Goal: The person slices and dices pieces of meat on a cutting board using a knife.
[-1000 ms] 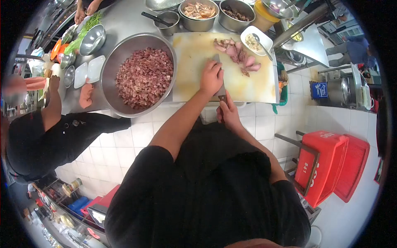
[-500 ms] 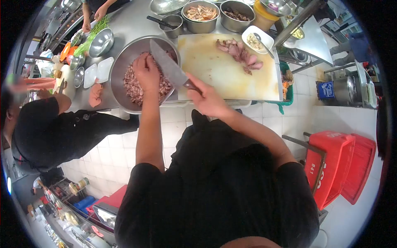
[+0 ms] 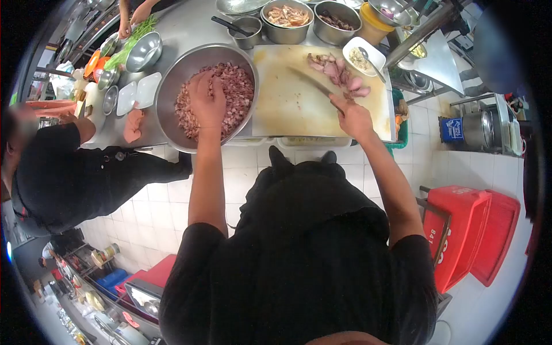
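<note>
My left hand [image 3: 208, 103] rests with fingers spread over the diced meat [image 3: 233, 95] inside the large steel bowl [image 3: 167, 75]. To the right, my right hand [image 3: 352, 118] is closed on the handle of a knife [image 3: 313, 83], whose blade is blurred and points up and left over the cutting board [image 3: 287, 118]. Several unchopped pieces of pinkish meat [image 3: 339, 73] lie on the board's upper right part, just beyond the knife. A white dish [image 3: 376, 56] with chopped pale bits and a spoon stands at the board's top right corner.
Steel pots [image 3: 286, 35] of food line the back of the counter. A co-worker in black [image 3: 63, 167] stands at the left, near small bowls [image 3: 144, 52] and white trays [image 3: 148, 90]. Another person's hands [image 3: 125, 26] are at the back left. A red bin [image 3: 460, 230] stands lower right.
The left hand has gone from the board into the bowl. My right hand first carried the knife to the bowl's rim, then back right over the board.
</note>
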Motion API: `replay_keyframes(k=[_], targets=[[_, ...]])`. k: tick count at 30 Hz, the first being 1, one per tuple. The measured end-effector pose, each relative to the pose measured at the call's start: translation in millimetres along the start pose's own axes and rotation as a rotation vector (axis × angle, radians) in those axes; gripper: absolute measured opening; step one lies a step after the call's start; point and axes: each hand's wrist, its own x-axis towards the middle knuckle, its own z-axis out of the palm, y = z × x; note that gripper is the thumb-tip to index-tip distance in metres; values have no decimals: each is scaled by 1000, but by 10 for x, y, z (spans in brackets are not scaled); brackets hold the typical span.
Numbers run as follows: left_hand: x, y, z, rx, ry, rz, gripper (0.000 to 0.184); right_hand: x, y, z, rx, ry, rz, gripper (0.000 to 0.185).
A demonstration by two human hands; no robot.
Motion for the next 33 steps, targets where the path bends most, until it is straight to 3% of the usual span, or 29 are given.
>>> replay_keyframes(k=[5,8,11,16,23,33], targets=[[-153,377,215,-206,-37,104,25,-479,-148,-268,70,-132,-76,53],[-394,609,367,-322,-120,123,27,-835,-52,-155,489,131,-180,54],[-669,775,533,-395,-218,113,29,-1285,55,-176,1070,-223,463,55],[-1030,662,982,-446,-331,125,32,-1697,-130,14,1403,-173,790,55],[-1140,425,1580,-416,-455,68,40,-1265,-547,401,1424,-203,642,52],[-1075,632,1801,-302,-584,-51,45,-870,-907,693,1500,-310,573,55]])
